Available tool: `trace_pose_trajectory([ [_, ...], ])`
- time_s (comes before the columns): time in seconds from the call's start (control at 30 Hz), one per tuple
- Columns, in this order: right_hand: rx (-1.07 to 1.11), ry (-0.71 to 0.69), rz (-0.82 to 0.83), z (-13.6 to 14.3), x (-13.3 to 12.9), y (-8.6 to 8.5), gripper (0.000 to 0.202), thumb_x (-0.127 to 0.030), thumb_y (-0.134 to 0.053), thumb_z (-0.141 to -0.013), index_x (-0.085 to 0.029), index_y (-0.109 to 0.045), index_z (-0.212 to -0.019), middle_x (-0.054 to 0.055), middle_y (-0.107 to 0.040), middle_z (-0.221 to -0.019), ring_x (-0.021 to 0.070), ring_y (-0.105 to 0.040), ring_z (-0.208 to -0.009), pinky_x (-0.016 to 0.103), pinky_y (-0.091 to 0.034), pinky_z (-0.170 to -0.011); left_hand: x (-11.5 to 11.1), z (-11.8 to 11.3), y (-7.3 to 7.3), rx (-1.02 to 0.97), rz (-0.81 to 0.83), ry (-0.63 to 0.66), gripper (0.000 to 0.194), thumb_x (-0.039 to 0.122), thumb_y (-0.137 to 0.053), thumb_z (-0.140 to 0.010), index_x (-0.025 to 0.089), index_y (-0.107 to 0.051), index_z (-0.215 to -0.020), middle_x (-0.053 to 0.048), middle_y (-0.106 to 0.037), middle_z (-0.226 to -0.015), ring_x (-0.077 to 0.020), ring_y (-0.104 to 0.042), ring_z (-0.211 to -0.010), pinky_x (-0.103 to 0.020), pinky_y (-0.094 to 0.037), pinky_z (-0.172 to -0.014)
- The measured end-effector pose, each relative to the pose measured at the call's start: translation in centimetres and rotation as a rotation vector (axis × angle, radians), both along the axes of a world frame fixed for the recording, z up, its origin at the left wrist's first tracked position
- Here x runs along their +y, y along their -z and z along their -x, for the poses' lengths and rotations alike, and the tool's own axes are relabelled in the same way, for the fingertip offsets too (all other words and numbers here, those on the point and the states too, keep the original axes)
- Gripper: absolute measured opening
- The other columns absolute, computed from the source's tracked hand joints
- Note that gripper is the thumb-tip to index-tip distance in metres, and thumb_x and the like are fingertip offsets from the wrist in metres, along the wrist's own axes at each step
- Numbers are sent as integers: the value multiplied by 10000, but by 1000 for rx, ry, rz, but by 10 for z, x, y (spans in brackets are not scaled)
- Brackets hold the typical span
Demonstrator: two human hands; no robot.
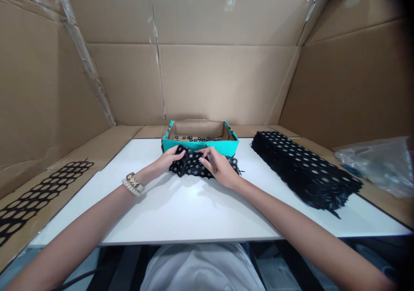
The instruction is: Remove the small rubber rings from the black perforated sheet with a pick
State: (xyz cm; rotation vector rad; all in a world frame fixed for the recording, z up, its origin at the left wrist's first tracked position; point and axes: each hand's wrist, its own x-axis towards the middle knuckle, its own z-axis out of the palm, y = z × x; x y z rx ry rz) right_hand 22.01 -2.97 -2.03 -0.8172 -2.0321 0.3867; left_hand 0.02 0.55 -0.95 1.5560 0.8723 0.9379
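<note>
My left hand (168, 159) pinches the left end of a black sheet with round holes (194, 167), thumb on top. The sheet looks like rubber and is slightly bunched over the white table. Above its right half, my right hand (221, 167) is closed around a slim brownish tool (211, 161) that resembles tweezers; its tip is hard to make out. Just behind both hands stands a teal-sided cardboard box (223, 146), open at the top. Several small black rings (190, 139) lie inside it.
A tall stack of black perforated sheets (304, 166) lies at the right of the white table (181, 213). One flat sheet with larger holes (42, 192) rests on cardboard at the left. Clear plastic bag (378, 164) at far right. Cardboard walls (223, 79) enclose the table.
</note>
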Motion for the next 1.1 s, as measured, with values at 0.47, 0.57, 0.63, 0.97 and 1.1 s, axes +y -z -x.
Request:
trace_pose_trajectory([
  [0.47,94,-30,-117,4,-7,-1,137,-204,-456,-907,-215,-347,-826,32,-527,-867,147,-475,-749,265,-381,-700,-7,1,-11,294,-387,109,298,452,-503,-894,190,-545,-1030,-30,-563,-1059,-206,-499,-1029,-304,-358,-920],
  [0.57,104,-32,-141,4,-6,0,125,-175,-456,-898,-215,-358,-832,34,-535,-881,153,-491,-779,274,-387,-722,-6,2,-7,245,-318,152,289,462,-500,-899,203,-537,-1023,-11,-546,-1020,-186,-484,-997,-275,-353,-879],
  [0.63,103,-34,-142,4,-6,1,124,-166,-454,-896,-217,-360,-834,28,-535,-872,153,-492,-778,275,-389,-724,-7,1,-5,196,-222,209,298,481,-504,-895,210,-529,-1016,-2,-538,-963,-171,-489,-936,-257,-365,-814],
  [0.97,89,-32,-119,5,-10,1,98,-177,-457,-893,-215,-380,-846,36,-549,-871,160,-497,-787,292,-405,-746,-21,-8,-10,401,-565,161,471,533,-301,-953,179,-603,-1030,-88,-515,-1161,-223,-451,-1130,-349,-298,-1032],
  [1.1,69,-15,-108,5,-13,-2,71,-192,-466,-900,-217,-406,-871,42,-564,-887,168,-502,-805,303,-408,-763,-31,-11,-18,536,-881,86,399,473,-351,-959,182,-621,-999,-92,-555,-1164,-233,-456,-1134,-360,-271,-1039],
])
